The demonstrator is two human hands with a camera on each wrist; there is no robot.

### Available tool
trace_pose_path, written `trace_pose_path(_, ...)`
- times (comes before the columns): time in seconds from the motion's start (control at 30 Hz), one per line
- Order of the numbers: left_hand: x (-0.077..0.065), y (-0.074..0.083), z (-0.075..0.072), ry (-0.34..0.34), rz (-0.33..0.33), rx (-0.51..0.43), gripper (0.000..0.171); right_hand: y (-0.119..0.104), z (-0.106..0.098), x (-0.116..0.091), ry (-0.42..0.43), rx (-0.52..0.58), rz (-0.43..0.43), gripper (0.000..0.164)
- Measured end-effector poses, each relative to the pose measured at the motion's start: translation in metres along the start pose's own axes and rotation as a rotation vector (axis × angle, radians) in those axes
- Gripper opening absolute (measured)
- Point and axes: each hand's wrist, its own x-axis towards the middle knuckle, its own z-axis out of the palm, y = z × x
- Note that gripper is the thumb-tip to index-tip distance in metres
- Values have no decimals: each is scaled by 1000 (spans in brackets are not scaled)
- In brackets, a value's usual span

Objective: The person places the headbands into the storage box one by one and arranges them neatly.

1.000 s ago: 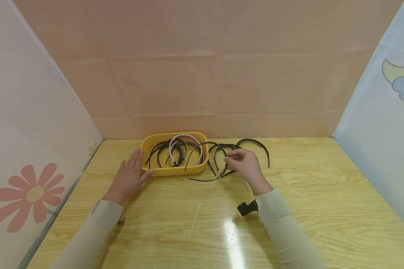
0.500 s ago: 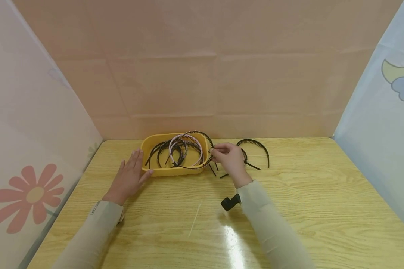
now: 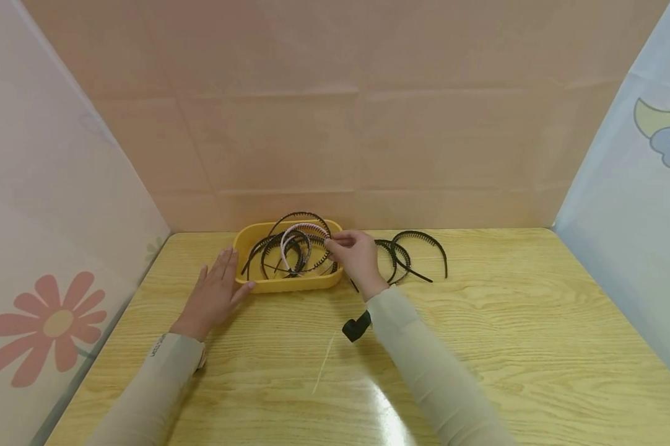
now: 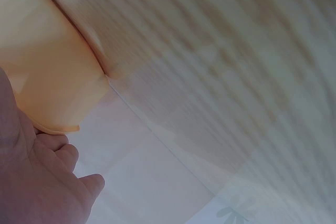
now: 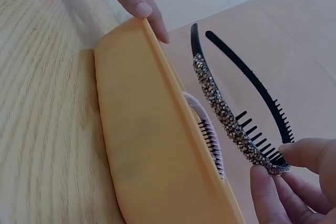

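Note:
My right hand [image 3: 355,255] pinches a black headband [image 5: 218,100] covered in glittery stones, with comb teeth inside. It is held above the yellow plastic basket [image 3: 290,284], its ends pointing away from my fingers in the right wrist view. Inside the basket lie several black headbands [image 3: 264,260] and a pink one [image 3: 283,246], whose toothed edge shows above the rim in the right wrist view. At the basket's left end, my left hand [image 3: 212,296] rests against the wall with fingers fairly straight and the thumb near the front rim.
Right of the basket, several black headbands [image 3: 421,234] lie overlapping on the wood-grain table [image 3: 290,359]. A plain backdrop [image 3: 368,148] stands behind the table, with printed side panels left and right. A black wrist mount [image 3: 356,327] sticks out from my right sleeve.
My right hand has carried the stone-covered headband leftward from the pile at the right to above the basket. The left hand has stayed at the basket's left end.

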Motion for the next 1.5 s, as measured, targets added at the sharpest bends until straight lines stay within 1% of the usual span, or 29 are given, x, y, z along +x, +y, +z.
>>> trace_pose_path(0.1,0,0,0,-3,-3,1,86,0,7,2,5,-9,1,26)
trace_pose_path(0.27,1,-2,2,3,-3,-4,87,1,22,3,21,-68,-12,22)
trace_pose_path(0.37,1,-3,4,12,0,-7,88,2,29,2,8,-106,-17,24)
trace_pose_path(0.57,2,-3,4,20,1,-5,88,2,44,1,-12,-196,-67,27)
trace_pose_path(0.67,2,-3,4,19,-7,-2,88,4,50,1,-11,-237,-96,25)
trace_pose_path(0.83,1,-2,3,6,-10,2,87,5,58,-1,-23,-297,-108,21)
trace_pose_path(1.03,1,-2,1,-4,-9,-3,87,6,58,-4,-80,-333,-111,24)
trace_pose_path(1.13,1,-1,0,-6,-10,-3,87,8,55,-4,-108,-323,-104,24)
trace_pose_path(1.23,1,-1,0,-4,-9,1,87,8,52,-4,-128,-301,-117,21)
trace_pose_path(1.37,1,-1,0,1,-8,1,87,9,46,-6,-140,-279,-173,19)
trace_pose_path(1.5,0,0,0,2,-8,-4,87,9,38,-8,-115,-282,-235,16)
